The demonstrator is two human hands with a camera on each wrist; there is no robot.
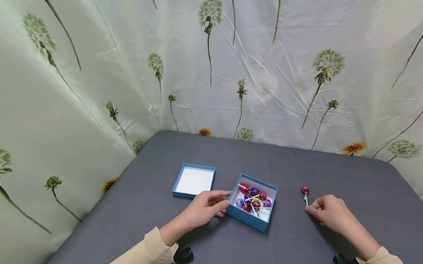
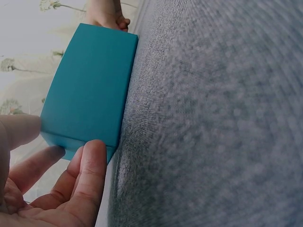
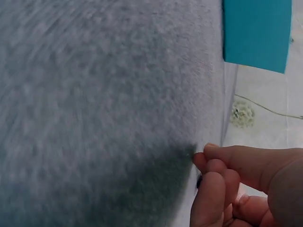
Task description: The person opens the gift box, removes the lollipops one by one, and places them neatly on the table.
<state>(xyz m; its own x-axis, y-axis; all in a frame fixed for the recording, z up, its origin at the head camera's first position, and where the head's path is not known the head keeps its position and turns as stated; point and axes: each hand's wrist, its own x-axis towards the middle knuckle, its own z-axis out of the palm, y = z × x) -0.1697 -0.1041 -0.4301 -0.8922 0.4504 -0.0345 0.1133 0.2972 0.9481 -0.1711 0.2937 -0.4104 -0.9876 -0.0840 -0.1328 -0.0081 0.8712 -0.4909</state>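
Observation:
Between both hands stands an open blue box with several wrapped lollipops inside, red, purple and blue. My left hand rests its fingertips against the box's left side; in the left wrist view the fingers touch the teal-looking wall. Off to the right, my right hand pinches the green stick end of a red lollipop, whose head points away from me at the table. In the right wrist view the thumb and fingers meet at their tips, and the lollipop is mostly hidden.
The shallow blue lid, white inside, lies behind and left of the box. Grey cloth covers the table. A pale curtain with a dandelion print hangs along the back and left.

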